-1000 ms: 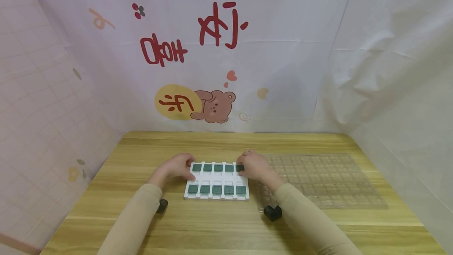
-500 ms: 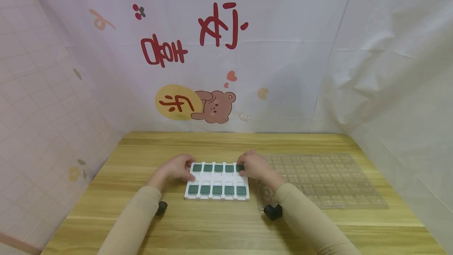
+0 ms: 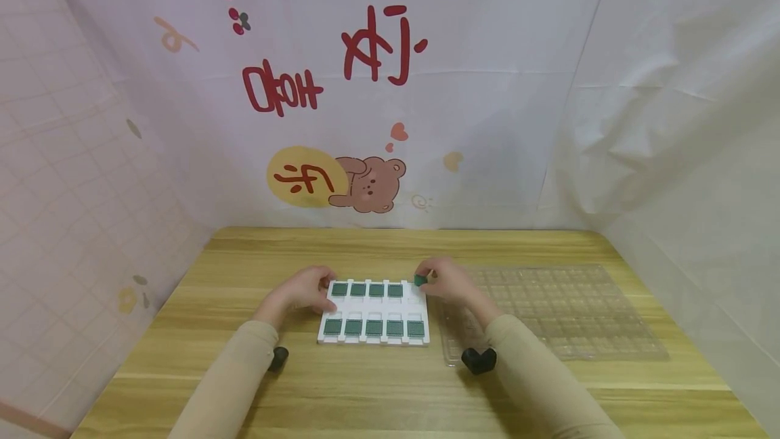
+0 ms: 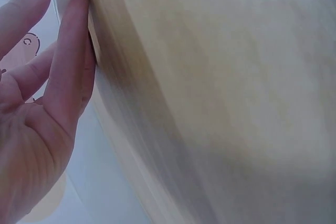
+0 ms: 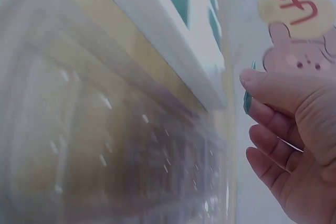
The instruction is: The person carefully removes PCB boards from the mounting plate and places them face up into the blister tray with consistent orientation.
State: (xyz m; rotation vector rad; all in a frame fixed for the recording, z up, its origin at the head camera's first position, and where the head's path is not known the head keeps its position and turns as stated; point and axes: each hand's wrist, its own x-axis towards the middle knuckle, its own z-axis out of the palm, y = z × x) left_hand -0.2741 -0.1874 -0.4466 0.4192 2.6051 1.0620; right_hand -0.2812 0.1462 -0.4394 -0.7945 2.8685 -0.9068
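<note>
A white tray (image 3: 356,305) lies on the table with two rows of slots, most holding a square green circuit board (image 3: 374,328). At its left end, my left hand (image 3: 307,288) grips the edge, fingers at the back corner and thumb lower down; the left wrist view has this hand (image 4: 44,87) against the white edge. My right hand (image 3: 447,280) pinches one green circuit board (image 3: 420,280) above the tray's back right corner, where a slot is bare. In the right wrist view that board (image 5: 247,102) appears edge-on between thumb and fingers, apart from the tray.
A clear plastic tray (image 3: 560,310) with many compartments lies on the right of the wooden table (image 3: 365,391), close to the white tray. White printed cloth (image 3: 487,120) stands behind and at both sides. A black piece (image 3: 479,360) sits by each wrist.
The circuit board in the back right slot has come up out of the white tray in my right hand, which has shifted slightly right. My left hand and the tray have stayed put.
</note>
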